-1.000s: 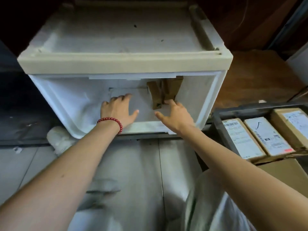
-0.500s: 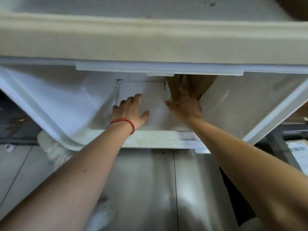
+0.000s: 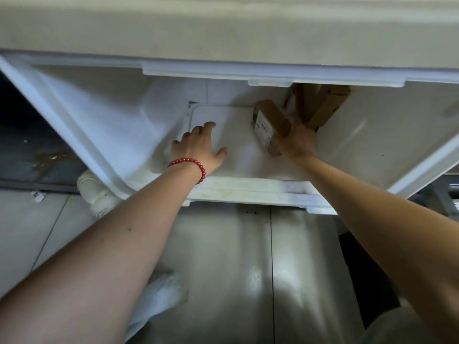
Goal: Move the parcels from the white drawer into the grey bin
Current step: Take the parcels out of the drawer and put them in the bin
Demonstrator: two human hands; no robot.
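The white drawer (image 3: 248, 192) stands pulled out below a beige cabinet top. Inside it, my right hand (image 3: 299, 140) grips a small brown parcel (image 3: 269, 125) with a white label, lifted and tilted off the drawer floor. Behind it two more brown parcels (image 3: 323, 103) lean against the back, partly hidden under the drawer's upper edge. My left hand (image 3: 198, 147), with a red bead bracelet at the wrist, rests with spread fingers on the drawer's white floor, holding nothing. The grey bin is mostly out of view.
The beige cabinet top (image 3: 223, 28) overhangs the drawer close above my hands. A pale tiled floor (image 3: 223, 256) lies below. A white caster (image 3: 96, 194) sits under the drawer's left corner. A grey metal edge (image 3: 447, 194) shows at far right.
My right hand has closed round one brown parcel and pulled it forward off the stack. The view has moved in closer to the drawer. My left hand has stayed on the drawer floor.
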